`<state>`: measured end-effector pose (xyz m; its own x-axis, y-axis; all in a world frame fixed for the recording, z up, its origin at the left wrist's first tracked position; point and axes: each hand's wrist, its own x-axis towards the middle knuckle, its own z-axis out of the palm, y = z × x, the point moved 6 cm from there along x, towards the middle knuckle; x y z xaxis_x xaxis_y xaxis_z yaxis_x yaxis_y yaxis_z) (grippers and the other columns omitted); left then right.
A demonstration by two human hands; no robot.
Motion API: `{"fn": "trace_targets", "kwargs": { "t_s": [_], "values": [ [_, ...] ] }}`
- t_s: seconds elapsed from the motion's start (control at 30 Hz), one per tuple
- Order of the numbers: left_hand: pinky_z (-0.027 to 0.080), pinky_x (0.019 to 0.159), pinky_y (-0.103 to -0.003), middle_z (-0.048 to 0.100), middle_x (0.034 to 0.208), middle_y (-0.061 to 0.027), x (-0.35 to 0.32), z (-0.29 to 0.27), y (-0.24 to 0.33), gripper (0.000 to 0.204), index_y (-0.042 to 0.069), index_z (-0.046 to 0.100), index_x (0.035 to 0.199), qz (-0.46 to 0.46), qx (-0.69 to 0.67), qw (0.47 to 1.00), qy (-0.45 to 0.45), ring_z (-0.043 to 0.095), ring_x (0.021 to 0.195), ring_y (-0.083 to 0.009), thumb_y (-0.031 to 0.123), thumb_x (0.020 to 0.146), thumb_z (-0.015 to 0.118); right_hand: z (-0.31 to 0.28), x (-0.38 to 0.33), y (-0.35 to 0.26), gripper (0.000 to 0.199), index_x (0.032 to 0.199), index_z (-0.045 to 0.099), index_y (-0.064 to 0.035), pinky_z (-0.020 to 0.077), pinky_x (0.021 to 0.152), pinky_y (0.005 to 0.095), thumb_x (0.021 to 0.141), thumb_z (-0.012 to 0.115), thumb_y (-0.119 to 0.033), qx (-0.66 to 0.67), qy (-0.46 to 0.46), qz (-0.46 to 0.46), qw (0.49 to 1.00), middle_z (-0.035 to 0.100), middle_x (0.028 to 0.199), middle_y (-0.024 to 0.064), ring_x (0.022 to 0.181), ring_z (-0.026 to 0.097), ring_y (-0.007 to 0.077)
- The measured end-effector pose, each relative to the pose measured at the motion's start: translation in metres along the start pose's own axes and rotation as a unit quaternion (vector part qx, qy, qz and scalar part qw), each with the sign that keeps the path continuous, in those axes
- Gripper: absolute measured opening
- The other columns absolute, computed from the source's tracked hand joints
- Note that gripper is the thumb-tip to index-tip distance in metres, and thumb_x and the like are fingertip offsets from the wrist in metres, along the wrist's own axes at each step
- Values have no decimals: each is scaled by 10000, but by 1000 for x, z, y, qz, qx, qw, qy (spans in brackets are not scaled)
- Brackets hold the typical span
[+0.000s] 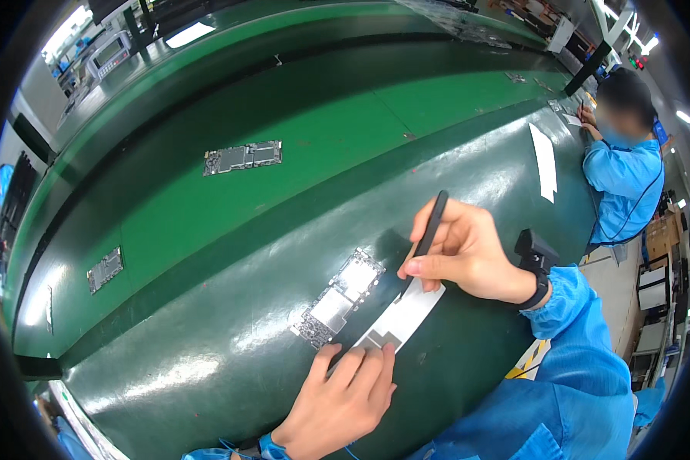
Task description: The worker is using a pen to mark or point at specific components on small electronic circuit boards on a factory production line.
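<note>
My right hand (pixel 468 249) is closed in a pinch around black tweezers (pixel 435 222), which point down at a white strip (pixel 412 316) on the green bench. Their tip is close to the strip's upper left edge. Grey rectangular patches (pixel 381 338) lie on the strip's lower part. My left hand (pixel 345 399) lies with fingers stretched out, the fingertips touching the strip's lower end and hiding it. Just left of the strip sits a circuit board (pixel 339 299) with shiny silver shields, near the left fingertips but held by neither hand.
A raised green ledge (pixel 322 146) carries another circuit board (pixel 243 157) and a smaller board (pixel 105 270) farther left. White strips (pixel 543 161) lie to the right. Beyond them a person in blue (pixel 629 176) works at the same bench, holding something white.
</note>
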<state>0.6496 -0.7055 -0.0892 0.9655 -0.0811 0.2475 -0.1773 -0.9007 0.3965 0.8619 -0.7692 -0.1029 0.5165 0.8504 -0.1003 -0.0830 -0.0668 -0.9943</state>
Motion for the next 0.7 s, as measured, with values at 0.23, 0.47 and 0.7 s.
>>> {"fn": "trace_targets", "kwargs": {
  "t_s": [0.23, 0.47, 0.7],
  "values": [
    [507, 916, -470, 613, 1228, -197, 9, -3, -35, 509, -73, 661, 1234, -36, 64, 995, 72, 620, 1087, -371, 122, 778, 776, 34, 35, 5, 410, 1219, 497, -25, 533, 536, 255, 916, 772, 3, 3, -24, -6, 1000, 688, 746, 69, 633, 689, 121],
    [552, 838, -439, 658, 1188, -185, 8, -10, -53, 465, -49, 689, 1186, -21, 25, 994, 101, 645, 1046, -359, 44, 753, 830, 17, 36, 1, 452, 1253, 480, -36, 534, 529, 241, 909, 765, 31, 13, 2, -6, 1000, 675, 725, 74, 630, 697, 118],
    [577, 746, -381, 717, 947, -130, 29, -23, -59, 452, -82, 672, 1181, -67, 2, 989, 132, 678, 873, -310, -64, 742, 780, -18, 30, 1, 457, 1247, 472, 1, 564, 520, 268, 897, 761, 54, 74, 29, -10, 997, 735, 815, 172, 619, 705, 158]
  ]
}}
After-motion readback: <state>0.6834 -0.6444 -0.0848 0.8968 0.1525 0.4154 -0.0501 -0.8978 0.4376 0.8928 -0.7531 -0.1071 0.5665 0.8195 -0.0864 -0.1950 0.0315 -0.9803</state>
